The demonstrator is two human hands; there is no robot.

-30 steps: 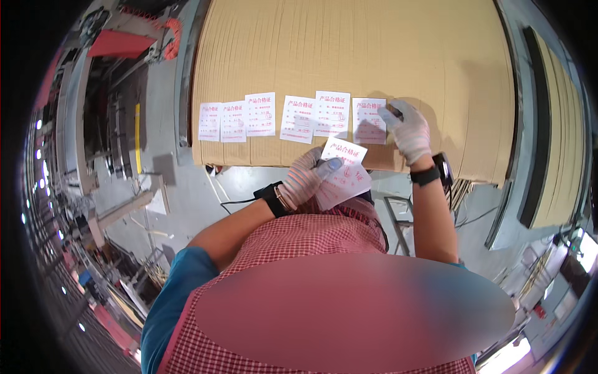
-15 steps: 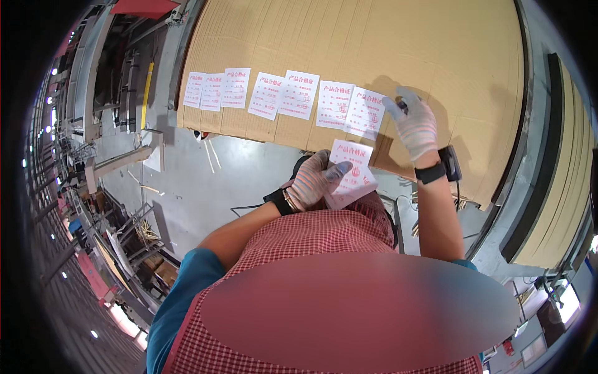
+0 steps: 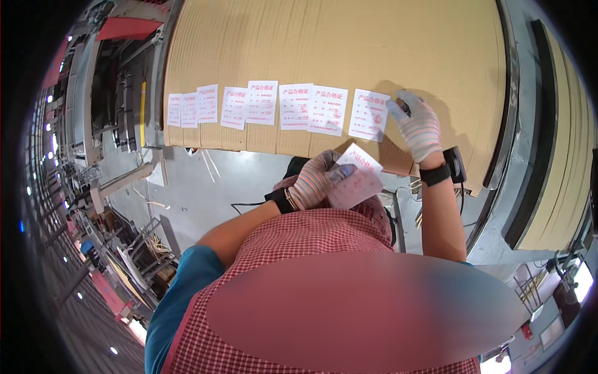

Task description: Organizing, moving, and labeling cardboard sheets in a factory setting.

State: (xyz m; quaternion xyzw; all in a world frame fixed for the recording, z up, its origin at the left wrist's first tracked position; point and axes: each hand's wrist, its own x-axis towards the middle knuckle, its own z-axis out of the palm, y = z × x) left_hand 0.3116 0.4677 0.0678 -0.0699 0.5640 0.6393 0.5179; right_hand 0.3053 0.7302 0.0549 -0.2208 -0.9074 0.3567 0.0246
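Note:
My left hand point(image 3: 314, 181), in a striped glove with grey fingertips, is closed on a small stack of white paper slips point(image 3: 358, 181) with red print, held tilted in front of my apron. My right hand point(image 3: 418, 128), gloved the same way, is over the cardboard with its fingers curled but apart. Its fingertips are at the right edge of a white slip point(image 3: 369, 115) lying flat. Left of that slip, several like it form a row, among them a neighbouring slip point(image 3: 327, 110) and a slip in the middle point(image 3: 262, 102). Some overlap at their edges.
The slips lie on a large brown cardboard sheet point(image 3: 342, 37) with its near edge in front of me. Another stack of board point(image 3: 554, 156) with a dark edge stands at the right. Metal frames and a yellow bar point(image 3: 142, 112) are at the left. A black box point(image 3: 456, 165) is beside my right wrist.
One more slip now lies at the right end of the row, beside my right hand. The slips in my left hand have turned and tilted. The view has shifted, so the row appears further left.

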